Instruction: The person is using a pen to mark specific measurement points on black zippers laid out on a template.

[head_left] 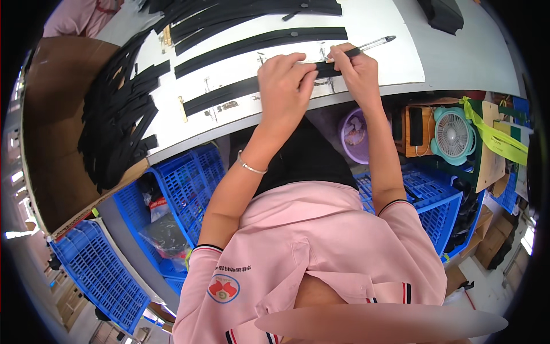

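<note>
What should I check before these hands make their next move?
1. Pen held in the right hand: ok, between the fingers.
2. Left hand at the black strip: ok; whether it pinches or presses, cannot tell.
3. Strip lying on the white board: ok along its visible left stretch.
4. Pen tip touching the strip: cannot tell, too small to see.
5. Next strip lying apart from this one: ok.
6. Heap of black strips neatly sorted: not ok, it lies jumbled.
</note>
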{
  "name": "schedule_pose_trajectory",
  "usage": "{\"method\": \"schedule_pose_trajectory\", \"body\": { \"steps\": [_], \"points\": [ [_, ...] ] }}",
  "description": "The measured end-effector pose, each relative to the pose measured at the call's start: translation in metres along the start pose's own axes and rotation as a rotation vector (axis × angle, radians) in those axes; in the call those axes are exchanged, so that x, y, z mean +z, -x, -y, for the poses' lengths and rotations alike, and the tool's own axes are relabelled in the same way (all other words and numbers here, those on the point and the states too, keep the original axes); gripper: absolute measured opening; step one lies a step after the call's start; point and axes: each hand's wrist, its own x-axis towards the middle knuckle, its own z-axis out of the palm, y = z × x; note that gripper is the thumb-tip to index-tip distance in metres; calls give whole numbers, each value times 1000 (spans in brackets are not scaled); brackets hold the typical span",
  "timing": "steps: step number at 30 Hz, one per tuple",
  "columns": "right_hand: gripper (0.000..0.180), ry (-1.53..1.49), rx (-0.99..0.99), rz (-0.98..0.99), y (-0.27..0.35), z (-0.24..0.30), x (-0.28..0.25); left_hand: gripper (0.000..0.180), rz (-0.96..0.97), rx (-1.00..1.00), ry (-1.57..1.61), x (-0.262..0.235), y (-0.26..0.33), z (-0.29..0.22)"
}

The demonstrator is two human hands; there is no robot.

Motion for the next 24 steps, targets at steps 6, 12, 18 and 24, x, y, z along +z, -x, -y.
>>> {"method": "schedule_pose_trajectory", "body": {
  "steps": [6, 12, 18, 24],
  "points": [
    [22, 108, -72, 4, -2, -6, 0, 11, 19, -16, -13, 23, 0, 0],
    [22, 166, -98, -24, 0, -6, 2, 11, 17, -9, -32, 24, 2, 0],
    [23, 38, -89, 67, 2, -5, -7, 12, 0, -4, -34, 24, 1, 1],
    [25, 148, -168, 110, -1, -12, -3, 14, -6, -12, -17, 24, 4, 8]
  ]
}}
